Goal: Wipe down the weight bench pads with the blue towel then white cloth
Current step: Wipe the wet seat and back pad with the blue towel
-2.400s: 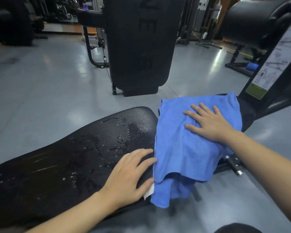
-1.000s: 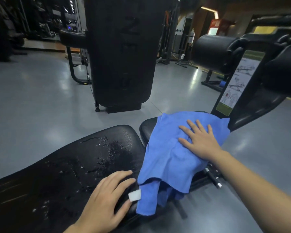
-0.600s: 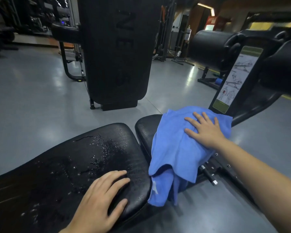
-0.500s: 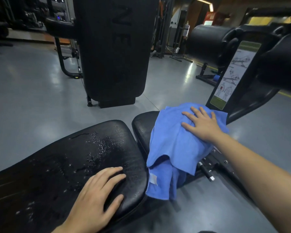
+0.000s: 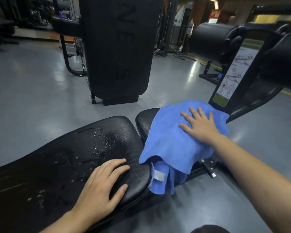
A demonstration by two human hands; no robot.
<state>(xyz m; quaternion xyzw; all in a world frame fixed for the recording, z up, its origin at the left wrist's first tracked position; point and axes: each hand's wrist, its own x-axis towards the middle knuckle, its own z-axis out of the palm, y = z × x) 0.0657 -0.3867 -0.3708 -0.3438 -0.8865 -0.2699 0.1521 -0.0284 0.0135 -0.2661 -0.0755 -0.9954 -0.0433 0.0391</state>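
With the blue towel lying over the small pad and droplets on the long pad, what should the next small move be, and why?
Probably slide the right hand, pressed flat on the blue terry towel, leftward onto the long black vinyl bench pad. Water droplets sit there unwiped, while the left hand rests flat near that pad's end, seemingly bracing it.

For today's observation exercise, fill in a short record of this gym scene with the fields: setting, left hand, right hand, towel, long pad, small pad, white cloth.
setting: gym floor with machines
left hand: flat on the long pad's near end, holding nothing
right hand: fingers spread, pressing the blue towel
blue towel: draped over the small pad, one edge hanging down with a white tag
long pad: black, beaded with droplets
small pad: mostly covered by the towel
white cloth: not in view
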